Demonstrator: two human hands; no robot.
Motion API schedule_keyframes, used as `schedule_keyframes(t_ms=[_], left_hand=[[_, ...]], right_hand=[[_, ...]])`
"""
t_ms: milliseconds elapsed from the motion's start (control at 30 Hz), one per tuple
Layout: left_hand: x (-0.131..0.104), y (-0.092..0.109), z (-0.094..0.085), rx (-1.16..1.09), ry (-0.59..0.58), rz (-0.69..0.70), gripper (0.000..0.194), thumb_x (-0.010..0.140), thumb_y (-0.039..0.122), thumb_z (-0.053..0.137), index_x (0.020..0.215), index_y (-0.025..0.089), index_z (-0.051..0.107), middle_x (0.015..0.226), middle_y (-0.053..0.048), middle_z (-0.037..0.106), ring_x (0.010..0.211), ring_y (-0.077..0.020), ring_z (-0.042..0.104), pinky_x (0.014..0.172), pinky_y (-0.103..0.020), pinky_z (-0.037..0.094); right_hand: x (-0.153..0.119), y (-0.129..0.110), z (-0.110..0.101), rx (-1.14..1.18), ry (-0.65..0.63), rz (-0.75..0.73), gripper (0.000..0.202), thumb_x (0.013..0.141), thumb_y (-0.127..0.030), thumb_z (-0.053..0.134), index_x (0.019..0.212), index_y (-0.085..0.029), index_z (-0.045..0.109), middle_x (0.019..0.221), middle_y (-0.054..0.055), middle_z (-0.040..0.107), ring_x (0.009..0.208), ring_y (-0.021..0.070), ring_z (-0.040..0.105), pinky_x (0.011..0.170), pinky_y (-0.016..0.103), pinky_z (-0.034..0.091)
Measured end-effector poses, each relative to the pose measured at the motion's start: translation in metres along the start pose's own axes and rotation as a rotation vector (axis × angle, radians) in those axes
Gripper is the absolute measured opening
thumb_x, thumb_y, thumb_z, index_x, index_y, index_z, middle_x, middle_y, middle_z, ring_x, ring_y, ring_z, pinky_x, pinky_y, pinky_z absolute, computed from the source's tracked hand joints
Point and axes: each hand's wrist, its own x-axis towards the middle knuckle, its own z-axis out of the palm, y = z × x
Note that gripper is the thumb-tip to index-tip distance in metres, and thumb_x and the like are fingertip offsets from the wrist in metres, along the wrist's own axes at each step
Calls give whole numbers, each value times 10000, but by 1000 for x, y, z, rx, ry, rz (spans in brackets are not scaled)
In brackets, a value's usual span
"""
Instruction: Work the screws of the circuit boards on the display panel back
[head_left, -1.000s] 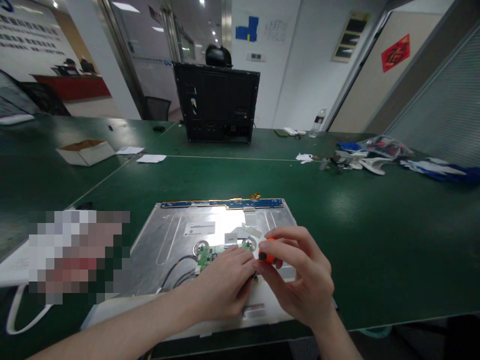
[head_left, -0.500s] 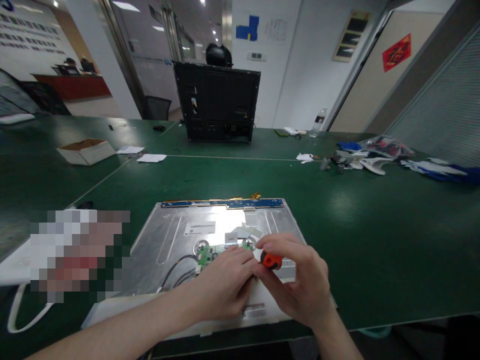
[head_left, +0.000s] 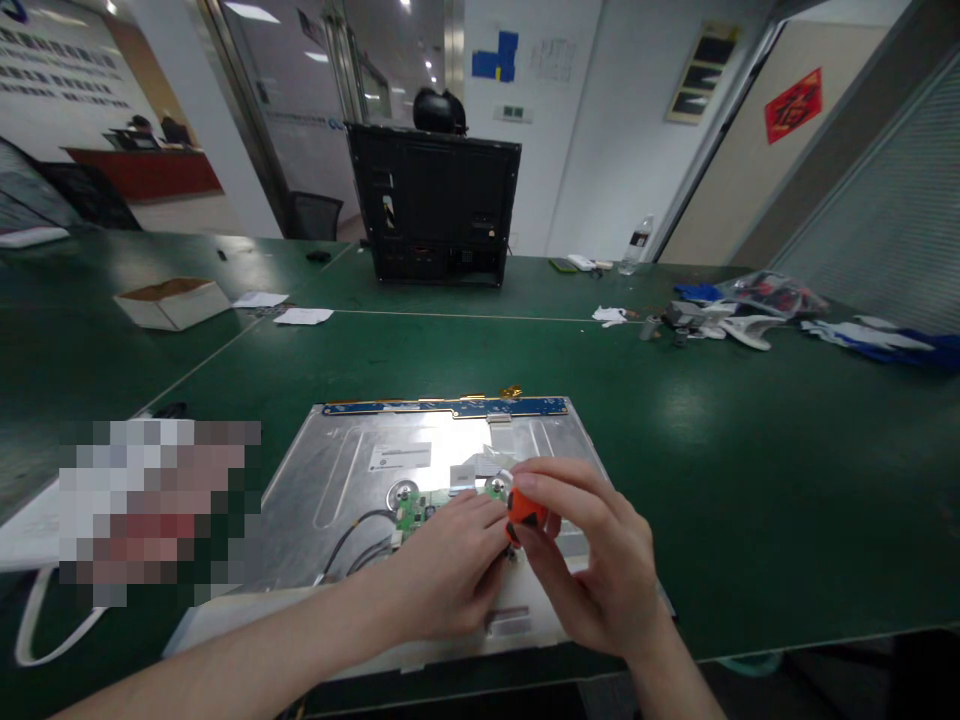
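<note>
A silver metal panel lies on the green table, with a blue circuit strip along its far edge. Near its middle sits a small green circuit board with dark cables at its left. My left hand rests over the board's right part; its fingers are bent down, and whatever they hold is hidden. My right hand is closed around an orange and black tool handle, right beside the left fingertips. The lower end of the tool is mostly hidden.
A black monitor-like frame stands at the far edge. An open cardboard box is at the left, near a blurred-out item. Bags and white parts lie at the right, with a bottle behind.
The orange handle has turned and shifted slightly left in my right hand, whose fingers have changed position around it. My left hand has stayed in place.
</note>
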Motion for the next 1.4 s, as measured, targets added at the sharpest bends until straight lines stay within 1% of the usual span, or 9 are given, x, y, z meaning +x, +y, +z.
schedule_keyframes(t_ms=[167,267,400,467,700,867,1033,1233,1400], left_hand=[[-1,-2,0,70,-15,-12,148,807,122,496,939,184,473,968,-69,607,892,-234,563,819,-389,481],[-1,-3,1,84,-6,-10,183,775,114,511,942,184,480,949,-69,607,893,-243,568,816,-392,480],[-1,-3,1,69,-8,-2,299,787,116,512,1079,182,499,1003,-83,611,948,-248,568,870,-407,471],[-1,-3,2,70,-14,-7,296,813,127,502,1105,177,504,1016,-94,613,956,-250,569,875,-408,469],[-1,-2,3,44,-2,-5,196,830,135,487,1019,175,522,1014,-87,620,932,-241,565,845,-398,470],[-1,-1,1,61,6,-4,194,798,114,498,981,179,509,967,-75,618,908,-234,562,828,-394,474],[0,-1,-1,72,-23,-19,134,797,132,498,923,177,488,926,-73,607,854,-224,557,782,-386,480],[1,0,-1,65,-15,-9,84,811,138,488,880,185,483,919,-65,601,834,-215,549,768,-368,478],[0,0,0,35,-13,0,147,812,125,489,947,179,509,1026,-83,608,925,-233,557,830,-386,471]], right_hand=[[-1,1,1,19,57,-25,431,821,-121,624,1231,-202,518,1014,70,701,950,203,680,771,326,593],[-1,2,2,18,100,-23,446,793,-126,687,1200,-219,531,973,56,695,911,194,681,744,314,593],[1,1,2,-20,126,-18,383,786,-74,657,1136,-215,590,1011,73,658,846,166,666,640,268,583],[1,0,1,-25,126,-1,389,792,-51,619,1141,-222,605,1027,76,650,848,166,664,610,259,577],[0,-2,-2,-23,70,-13,428,804,-59,593,1206,-203,579,1162,101,684,1008,212,678,792,333,600],[-2,-1,1,-13,114,-38,407,787,-83,660,1162,-210,566,1101,88,718,944,196,702,719,299,609],[-5,-1,4,29,104,53,450,801,-112,639,1216,-212,497,1104,90,715,895,186,707,632,282,590],[-3,0,3,45,72,11,471,795,-60,598,1233,-211,514,1165,97,673,1045,211,659,782,340,586],[-1,-1,-1,-14,43,20,446,811,-66,578,1236,-199,548,1183,104,628,1030,197,639,782,318,573]])
